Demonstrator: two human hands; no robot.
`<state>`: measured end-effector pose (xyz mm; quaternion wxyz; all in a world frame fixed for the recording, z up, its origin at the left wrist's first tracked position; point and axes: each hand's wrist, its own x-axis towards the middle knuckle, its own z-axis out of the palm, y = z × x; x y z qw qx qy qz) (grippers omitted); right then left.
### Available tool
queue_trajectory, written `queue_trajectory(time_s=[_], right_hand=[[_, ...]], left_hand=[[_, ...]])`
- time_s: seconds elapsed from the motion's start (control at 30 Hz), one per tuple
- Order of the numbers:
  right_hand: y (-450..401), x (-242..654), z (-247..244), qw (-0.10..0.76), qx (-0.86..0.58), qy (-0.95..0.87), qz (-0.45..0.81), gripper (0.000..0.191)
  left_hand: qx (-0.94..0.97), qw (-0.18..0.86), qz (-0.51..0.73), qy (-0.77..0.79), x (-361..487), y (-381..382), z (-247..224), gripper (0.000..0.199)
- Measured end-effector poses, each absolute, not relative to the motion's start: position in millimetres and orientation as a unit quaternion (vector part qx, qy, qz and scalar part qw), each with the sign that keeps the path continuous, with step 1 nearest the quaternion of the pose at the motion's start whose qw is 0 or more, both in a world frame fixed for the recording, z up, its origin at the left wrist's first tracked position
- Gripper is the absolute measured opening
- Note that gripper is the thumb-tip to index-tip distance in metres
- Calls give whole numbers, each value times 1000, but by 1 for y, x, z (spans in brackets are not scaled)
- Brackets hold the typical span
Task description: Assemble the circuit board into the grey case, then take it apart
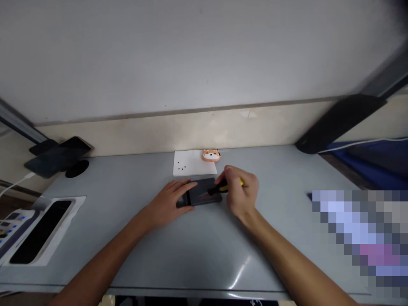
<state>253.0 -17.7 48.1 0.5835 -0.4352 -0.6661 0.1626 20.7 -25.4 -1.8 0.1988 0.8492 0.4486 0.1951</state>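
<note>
A dark, flat rectangular device [199,196] lies on the grey table, in front of a white paper sheet. My left hand [168,199] grips its left end, fingers along the far edge and thumb at the near edge. Closed around a black and yellow tool [223,186], my right hand [240,189] holds it slanted, its dark end over the right part of the device. Whether the tip touches the surface is too small to tell. Several tiny dark pieces [181,166] rest on the paper [193,170], and an orange and white animal-face case [211,155] sits at its right.
On the left are a phone [41,231] on white paper, a power strip [12,227] and a dark device on a stand [59,157]. A black cylindrical object [338,123] stands at the back right. A pixelated area [360,238] covers the right edge.
</note>
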Motion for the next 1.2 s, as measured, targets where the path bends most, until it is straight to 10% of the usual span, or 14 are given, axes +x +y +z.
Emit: queue_trajectory(time_s=[0.3, 1.2], right_hand=[[-15, 256, 49, 527, -425, -736, 5, 42], [4, 285, 61, 443, -565, -690, 89, 41]], left_hand=[[846, 244, 189, 435, 18, -27, 13, 75], [859, 158, 215, 437, 17, -22, 8, 50]])
